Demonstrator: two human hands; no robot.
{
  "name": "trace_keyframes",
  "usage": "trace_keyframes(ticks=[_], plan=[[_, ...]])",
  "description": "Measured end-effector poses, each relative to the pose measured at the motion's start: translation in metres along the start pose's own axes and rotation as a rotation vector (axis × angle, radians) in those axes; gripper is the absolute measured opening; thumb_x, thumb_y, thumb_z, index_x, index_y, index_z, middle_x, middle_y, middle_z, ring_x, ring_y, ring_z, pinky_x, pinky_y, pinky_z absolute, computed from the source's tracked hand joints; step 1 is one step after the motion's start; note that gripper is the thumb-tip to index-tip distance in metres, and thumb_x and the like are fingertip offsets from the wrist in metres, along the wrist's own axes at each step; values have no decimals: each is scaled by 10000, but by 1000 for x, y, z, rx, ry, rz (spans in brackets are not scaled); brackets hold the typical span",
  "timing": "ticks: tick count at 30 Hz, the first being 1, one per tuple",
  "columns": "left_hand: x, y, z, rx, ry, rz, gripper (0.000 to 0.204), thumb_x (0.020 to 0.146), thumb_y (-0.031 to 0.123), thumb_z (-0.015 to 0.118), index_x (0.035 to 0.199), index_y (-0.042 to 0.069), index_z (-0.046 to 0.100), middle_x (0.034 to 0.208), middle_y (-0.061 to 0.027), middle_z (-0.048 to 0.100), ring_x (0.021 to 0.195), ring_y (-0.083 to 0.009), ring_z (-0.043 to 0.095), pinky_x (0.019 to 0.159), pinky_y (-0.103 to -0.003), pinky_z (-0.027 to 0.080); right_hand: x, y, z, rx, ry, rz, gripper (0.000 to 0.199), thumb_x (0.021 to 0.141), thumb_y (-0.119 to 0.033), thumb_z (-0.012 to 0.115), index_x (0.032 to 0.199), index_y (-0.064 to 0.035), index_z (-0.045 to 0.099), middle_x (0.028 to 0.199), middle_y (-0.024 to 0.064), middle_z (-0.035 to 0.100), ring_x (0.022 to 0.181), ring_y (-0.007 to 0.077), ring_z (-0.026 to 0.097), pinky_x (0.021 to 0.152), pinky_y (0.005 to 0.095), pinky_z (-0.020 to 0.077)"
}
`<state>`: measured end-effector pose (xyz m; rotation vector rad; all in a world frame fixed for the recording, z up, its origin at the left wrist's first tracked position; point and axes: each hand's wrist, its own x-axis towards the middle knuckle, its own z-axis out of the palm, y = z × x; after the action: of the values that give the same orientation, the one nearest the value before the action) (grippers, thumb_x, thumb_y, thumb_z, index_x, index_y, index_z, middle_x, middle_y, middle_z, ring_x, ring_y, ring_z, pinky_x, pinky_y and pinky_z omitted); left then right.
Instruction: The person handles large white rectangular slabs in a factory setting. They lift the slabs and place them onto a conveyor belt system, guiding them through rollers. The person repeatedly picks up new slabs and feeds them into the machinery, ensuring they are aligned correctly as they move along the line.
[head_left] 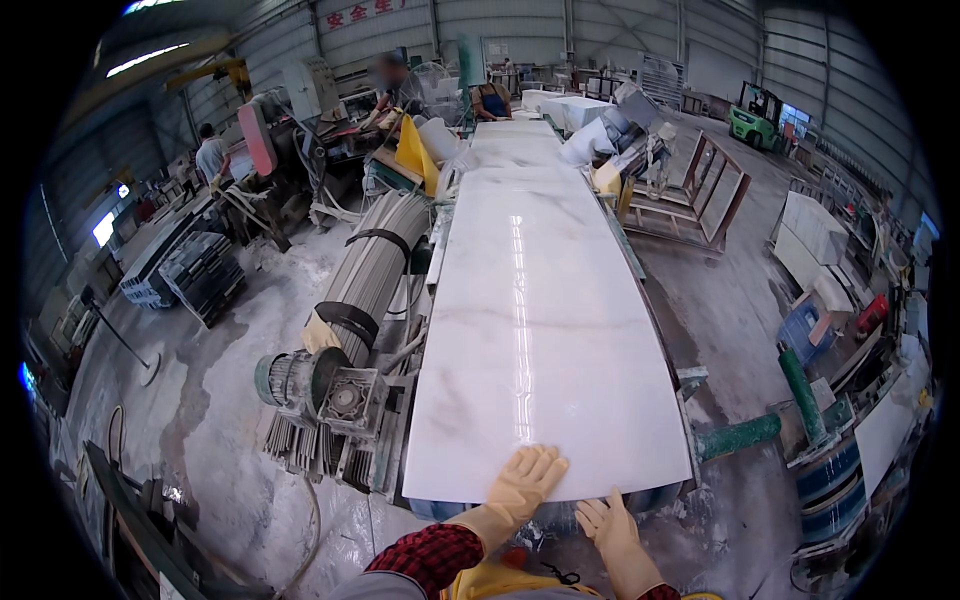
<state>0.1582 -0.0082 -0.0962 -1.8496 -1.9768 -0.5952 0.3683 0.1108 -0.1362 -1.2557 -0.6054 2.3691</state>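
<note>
Long polished white marble slab (535, 310) lies flat on the worktop, running away from the person; near edge at the hands. Grey motor and roller bundle (335, 385) close on its left, wet concrete floor (730, 300) open on its right. Left hand (525, 480), tan-gloved: grip open, flat on the near edge. Right hand (605, 525): fingers spread, just below the edge, holding nothing.

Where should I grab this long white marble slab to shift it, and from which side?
Probably by the near short edge of the white marble slab, from the person's end. It lies flat and long on the machine bed, and only that edge overhangs within reach. The left hand rests flat on top there; the right hand is at the edge. Spread both hands wide.
</note>
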Motion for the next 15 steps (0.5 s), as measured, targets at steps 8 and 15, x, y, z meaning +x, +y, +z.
trace_keyframes(ticks=[8,15], plan=[[-6,-3,-4,-90,-6,-21,511,920,168,672,1409,44,599,1419,-180,631,1295,-354,599,1119,-470,469,38,24,8,-65,80,-157,639,1121,-439,636,1598,-51,461,1453,231,656,1264,402,708,952,457,653],[-29,-69,11,-442,-53,110,536,984,234,710,1465,28,592,1477,-227,583,1378,-414,532,1176,-518,413,41,22,26,-142,217,-54,734,1102,-593,596,1538,-7,517,1332,271,725,1088,417,785,836,484,668]])
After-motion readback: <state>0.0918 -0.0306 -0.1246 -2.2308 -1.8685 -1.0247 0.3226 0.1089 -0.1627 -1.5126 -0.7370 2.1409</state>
